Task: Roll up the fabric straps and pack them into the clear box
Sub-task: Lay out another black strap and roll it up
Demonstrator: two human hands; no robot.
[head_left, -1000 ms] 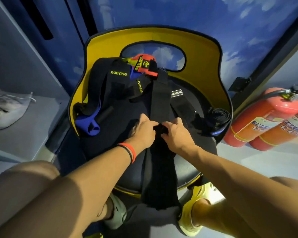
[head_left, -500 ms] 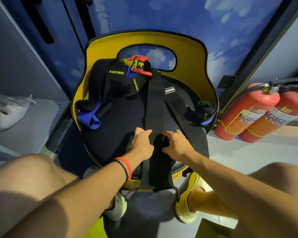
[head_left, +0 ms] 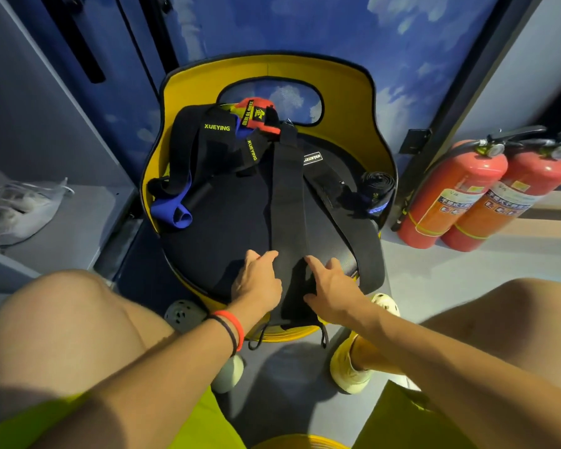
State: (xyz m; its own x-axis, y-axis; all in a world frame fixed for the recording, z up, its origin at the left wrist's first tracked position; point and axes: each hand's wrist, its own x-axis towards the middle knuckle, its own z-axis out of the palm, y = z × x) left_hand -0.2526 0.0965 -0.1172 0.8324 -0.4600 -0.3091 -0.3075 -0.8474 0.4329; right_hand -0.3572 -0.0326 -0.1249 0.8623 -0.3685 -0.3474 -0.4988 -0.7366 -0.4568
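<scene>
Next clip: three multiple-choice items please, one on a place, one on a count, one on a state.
1. Where does the rolled strap lie? A) seat's right edge B) floor C) left shelf
2. How many red fire extinguishers stand there? A) one B) two C) four
3. The long black strap touched by the left hand and right hand is A) fully rolled B) unrolled along the seat C) boxed
Key: 1 A, it rests at the seat's right rim; 2 B, two stand side by side; 3 B, it lies flat, its end over the front edge.
</scene>
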